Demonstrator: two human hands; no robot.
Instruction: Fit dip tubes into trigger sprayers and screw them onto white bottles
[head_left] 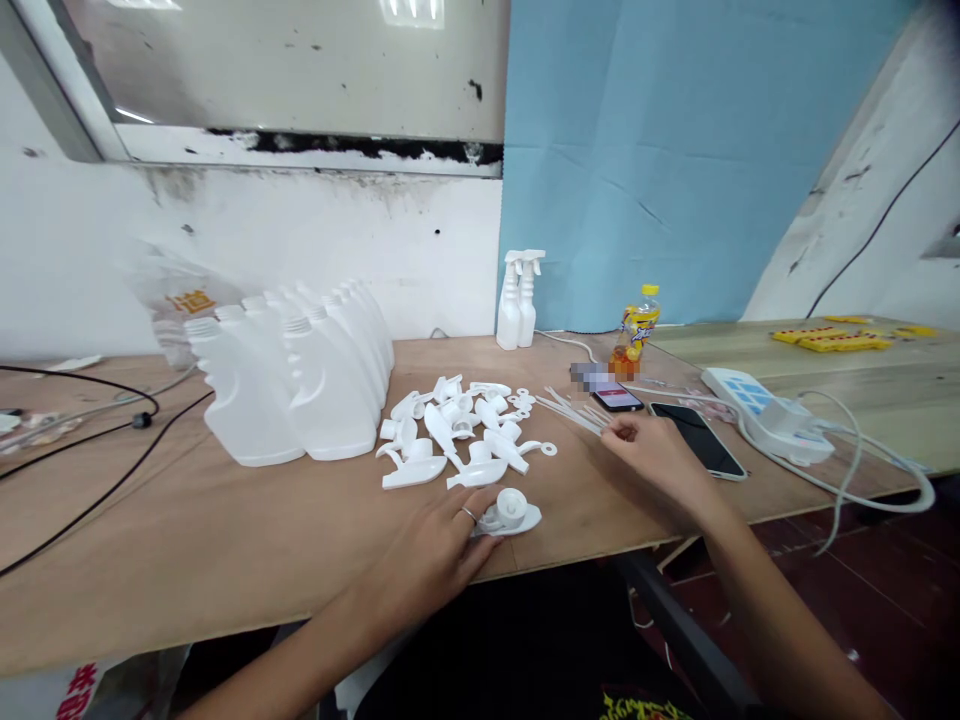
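Note:
My left hand (442, 540) is wrapped round a white spray head (512, 509) lying at the table's front edge. To the right, my right hand (649, 450) has its fingers pinched together at the near ends of thin white tubes (570, 410); what is between the fingertips is too small to make out. Beyond my left hand lies a loose pile of white spray heads (456, 415). White rings (523, 398) lie at the pile's right side. Rows of white bottles without heads (330, 400) stand to the left.
Two bottles with spray heads (508, 310) stand by the wall. A drink bottle (637, 330), a lit phone (616, 397), a dark phone (697, 438) and a power strip (772, 415) are at the right. Black cables (112, 510) cross the left side.

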